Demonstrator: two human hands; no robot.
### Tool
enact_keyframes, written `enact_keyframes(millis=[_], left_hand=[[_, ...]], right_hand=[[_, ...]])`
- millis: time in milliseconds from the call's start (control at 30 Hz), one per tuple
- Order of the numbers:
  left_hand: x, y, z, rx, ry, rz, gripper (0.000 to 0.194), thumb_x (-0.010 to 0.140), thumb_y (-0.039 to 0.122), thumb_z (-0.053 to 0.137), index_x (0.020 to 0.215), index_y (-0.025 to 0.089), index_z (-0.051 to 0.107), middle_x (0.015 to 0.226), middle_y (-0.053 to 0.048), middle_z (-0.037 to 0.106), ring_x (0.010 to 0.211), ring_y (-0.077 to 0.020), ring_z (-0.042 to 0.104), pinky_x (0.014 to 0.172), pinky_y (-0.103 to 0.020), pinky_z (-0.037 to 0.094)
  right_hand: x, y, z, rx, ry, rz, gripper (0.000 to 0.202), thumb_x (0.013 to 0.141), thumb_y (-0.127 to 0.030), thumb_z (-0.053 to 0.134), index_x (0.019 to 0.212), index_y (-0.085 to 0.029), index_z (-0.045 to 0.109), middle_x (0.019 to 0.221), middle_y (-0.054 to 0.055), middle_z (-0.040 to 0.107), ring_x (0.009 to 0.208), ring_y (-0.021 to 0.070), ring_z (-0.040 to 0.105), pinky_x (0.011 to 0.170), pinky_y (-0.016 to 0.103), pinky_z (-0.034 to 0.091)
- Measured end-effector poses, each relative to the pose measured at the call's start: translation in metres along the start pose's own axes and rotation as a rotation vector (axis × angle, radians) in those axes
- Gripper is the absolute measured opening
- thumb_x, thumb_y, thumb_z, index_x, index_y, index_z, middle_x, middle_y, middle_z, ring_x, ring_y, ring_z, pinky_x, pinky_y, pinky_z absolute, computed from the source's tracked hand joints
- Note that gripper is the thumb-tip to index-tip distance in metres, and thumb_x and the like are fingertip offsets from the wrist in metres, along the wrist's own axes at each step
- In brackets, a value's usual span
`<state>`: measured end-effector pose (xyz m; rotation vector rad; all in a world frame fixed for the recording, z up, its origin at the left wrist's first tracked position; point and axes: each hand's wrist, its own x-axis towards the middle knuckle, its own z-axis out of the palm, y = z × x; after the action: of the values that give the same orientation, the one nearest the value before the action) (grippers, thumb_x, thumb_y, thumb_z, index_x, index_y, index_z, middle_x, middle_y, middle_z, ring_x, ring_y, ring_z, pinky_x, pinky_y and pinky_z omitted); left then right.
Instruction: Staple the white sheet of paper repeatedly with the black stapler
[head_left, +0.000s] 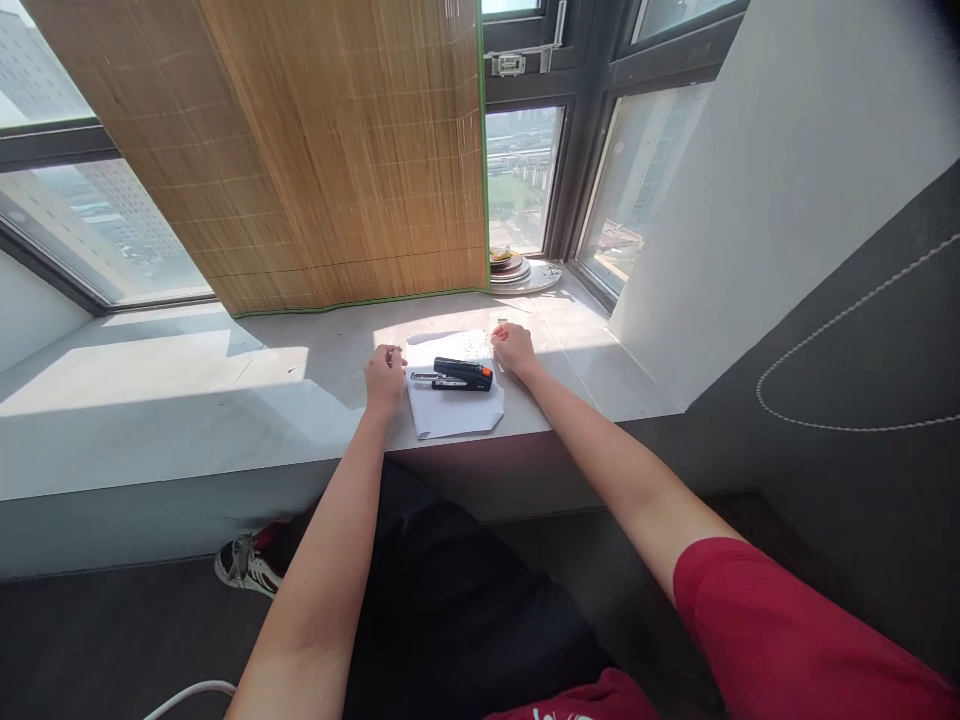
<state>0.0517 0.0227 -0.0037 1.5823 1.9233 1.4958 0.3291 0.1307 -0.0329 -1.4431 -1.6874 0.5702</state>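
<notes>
A black stapler [463, 375] with an orange spot at its right end lies across white paper [454, 415] on the window sill. My left hand [385, 376] rests at the paper's left edge, fingers curled; what it holds, if anything, is too small to tell. At the upper right corner of the paper is my right hand [513, 347], its fingers pressed together, with any held item hidden. Neither hand touches the stapler. Small marks show on the paper's upper right part.
Stacked plates [525, 277] stand on the sill [187, 420] near the window corner. A bamboo blind [360, 150] hangs down behind the paper. A beaded cord [832, 330] loops along the right wall. The sill's front edge runs just below the paper.
</notes>
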Motion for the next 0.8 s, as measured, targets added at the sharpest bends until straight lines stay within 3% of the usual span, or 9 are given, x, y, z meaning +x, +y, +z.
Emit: enact_keyframes(millis=[67,133,267,400,533,800], left_hand=[[-0.009,0.005,-0.002,0.002,-0.055,0.063,0.016,0.100,0.024,0.056,0.096,0.020,0.071,0.076,-0.002,0.073,0.066,-0.0186,0.065,0.073,-0.032,0.049],[-0.013,0.007,-0.003,-0.018,-0.070,0.099,0.020,0.100,0.026,0.057,0.101,0.020,0.076,0.078,-0.002,0.073,0.067,-0.0184,0.065,0.075,-0.032,0.050],[-0.010,0.003,-0.004,-0.144,-0.061,0.071,0.031,0.099,0.038,0.062,0.110,0.018,0.082,0.084,-0.005,0.075,0.071,-0.0177,0.065,0.074,-0.032,0.051],[-0.006,-0.008,-0.006,-0.312,-0.080,0.020,0.042,0.096,0.047,0.069,0.121,0.017,0.085,0.090,-0.007,0.076,0.073,-0.0168,0.063,0.070,-0.030,0.049],[-0.004,-0.018,-0.011,-0.264,-0.131,0.013,0.043,0.091,0.047,0.074,0.122,0.020,0.086,0.095,-0.008,0.081,0.077,-0.0192,0.067,0.078,-0.034,0.053],[-0.006,-0.017,-0.019,0.049,-0.297,0.300,0.028,0.088,0.035,0.073,0.108,0.026,0.090,0.101,-0.007,0.083,0.082,-0.0195,0.068,0.079,-0.033,0.054]], right_hand=[[-0.013,-0.012,0.003,0.296,-0.013,-0.114,0.015,0.092,-0.030,0.059,0.083,-0.021,0.067,0.090,0.006,0.073,0.084,0.0224,0.067,0.082,0.036,0.054],[-0.024,-0.023,0.005,0.450,-0.113,-0.277,0.026,0.096,-0.042,0.058,0.083,-0.021,0.068,0.089,0.005,0.073,0.085,0.0212,0.066,0.080,0.035,0.053],[-0.038,-0.036,0.008,0.374,-0.429,-0.552,0.038,0.094,-0.058,0.068,0.092,-0.021,0.075,0.097,0.006,0.074,0.089,0.0207,0.063,0.081,0.034,0.050],[-0.038,-0.036,0.006,0.355,-0.549,-0.553,0.042,0.092,-0.060,0.072,0.100,-0.019,0.078,0.100,0.007,0.076,0.091,0.0217,0.065,0.080,0.033,0.049],[-0.035,-0.036,0.003,0.395,-0.615,-0.560,0.042,0.087,-0.057,0.079,0.105,-0.018,0.078,0.102,0.006,0.077,0.096,0.0236,0.067,0.083,0.033,0.050],[-0.033,-0.029,0.006,0.450,-0.600,-0.568,0.041,0.083,-0.047,0.081,0.112,-0.017,0.078,0.109,0.008,0.079,0.102,0.0251,0.069,0.091,0.038,0.054]])
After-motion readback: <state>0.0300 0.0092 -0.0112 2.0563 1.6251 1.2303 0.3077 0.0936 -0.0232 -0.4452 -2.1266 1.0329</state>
